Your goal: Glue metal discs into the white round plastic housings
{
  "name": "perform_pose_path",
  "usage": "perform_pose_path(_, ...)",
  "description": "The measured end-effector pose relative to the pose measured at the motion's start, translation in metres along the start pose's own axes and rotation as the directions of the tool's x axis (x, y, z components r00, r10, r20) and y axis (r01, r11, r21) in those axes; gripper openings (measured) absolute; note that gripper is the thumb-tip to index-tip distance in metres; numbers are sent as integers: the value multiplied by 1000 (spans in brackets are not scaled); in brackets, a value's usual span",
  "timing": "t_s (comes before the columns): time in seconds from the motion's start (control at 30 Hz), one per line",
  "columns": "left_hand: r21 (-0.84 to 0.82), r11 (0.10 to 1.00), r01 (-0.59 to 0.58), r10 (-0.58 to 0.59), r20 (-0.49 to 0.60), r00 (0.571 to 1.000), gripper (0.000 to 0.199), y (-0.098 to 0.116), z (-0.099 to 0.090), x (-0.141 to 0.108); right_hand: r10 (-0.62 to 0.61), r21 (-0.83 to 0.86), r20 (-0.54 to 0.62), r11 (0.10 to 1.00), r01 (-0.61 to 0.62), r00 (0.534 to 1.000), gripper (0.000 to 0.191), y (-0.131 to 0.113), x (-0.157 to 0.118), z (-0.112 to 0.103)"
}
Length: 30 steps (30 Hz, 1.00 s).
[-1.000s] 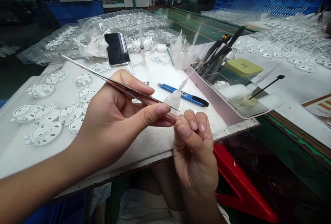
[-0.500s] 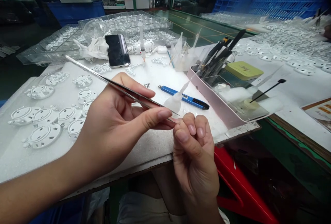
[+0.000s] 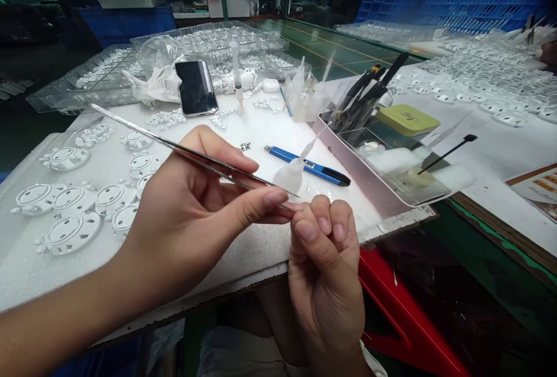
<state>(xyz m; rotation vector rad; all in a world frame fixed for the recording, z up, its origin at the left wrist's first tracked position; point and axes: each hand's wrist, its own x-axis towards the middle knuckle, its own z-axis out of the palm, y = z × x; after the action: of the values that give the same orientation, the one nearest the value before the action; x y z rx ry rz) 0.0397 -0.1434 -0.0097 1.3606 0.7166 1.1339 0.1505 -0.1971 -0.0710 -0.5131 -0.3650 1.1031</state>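
A pair of metal tweezers [image 3: 134, 126] lies slantwise in my left hand [image 3: 191, 209], held between thumb and fingers. Its pointed tips end just above the fingertips of my right hand [image 3: 326, 261]. Those fingers are curled, with thumb and forefinger pinched together; whatever they hold is hidden or too small to make out. The fingertips of both hands nearly meet in front of the table edge. Behind them stand a small translucent squeeze bottle [image 3: 289, 176] with a thin nozzle and, lying flat, a blue pen [image 3: 311, 166]. Tiny dark pieces [image 3: 245, 146] lie farther back.
Several round white parts [image 3: 72, 232] cover the white foam surface [image 3: 209, 267] at left. A phone [image 3: 196, 88], an upright syringe [image 3: 236, 72] and clear trays [image 3: 104, 69] of white pieces stand behind. At right sits a pink-sided box [image 3: 361, 171] with tools and a yellow tin [image 3: 408, 119].
The view has shifted slightly. The tweezers' rear end has dipped a little lower and moved left, while both hands keep nearly the same pose and place.
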Motion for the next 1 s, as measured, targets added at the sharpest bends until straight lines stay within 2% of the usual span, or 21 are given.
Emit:
perform_pose_path(0.17, 200, 960, -198, 217, -76, 973, 34, -3, -1, -6, -26, -30, -4, 999, 26, 1000, 41, 1, -1, 0)
perform_pose_path(0.27, 311, 921, -236, 272, -79, 959, 34, -4, -2, -8, -23, -31, 11, 999, 23, 1000, 40, 0, -1, -1)
perform_pose_path(0.43, 382, 901, -203, 254, -86, 963, 32, -2, 0, -7, 30, -22, 39, 999, -29, 999, 38, -3, 1, -2)
perform_pose_path(0.53, 316, 926, -205, 245, -92, 965, 32, 1, 3, -6, 115, 14, 65, 993, -117, 991, 38, -8, 2, -3)
perform_pose_path(0.67, 191, 972, -134, 147, -56, 988, 32, 1, 2, -6, 215, 37, 62, 975, -218, 975, 40, -13, 4, -4)
perform_pose_path(0.8, 131, 987, -97, 100, -22, 995, 29, -1, -2, -5, 171, 85, 65, 981, -177, 983, 40, -11, 3, -4)
perform_pose_path(1.0, 146, 983, -110, 114, -21, 993, 29, -4, -4, -4, 124, 134, 95, 982, -136, 988, 37, -7, 1, -5)
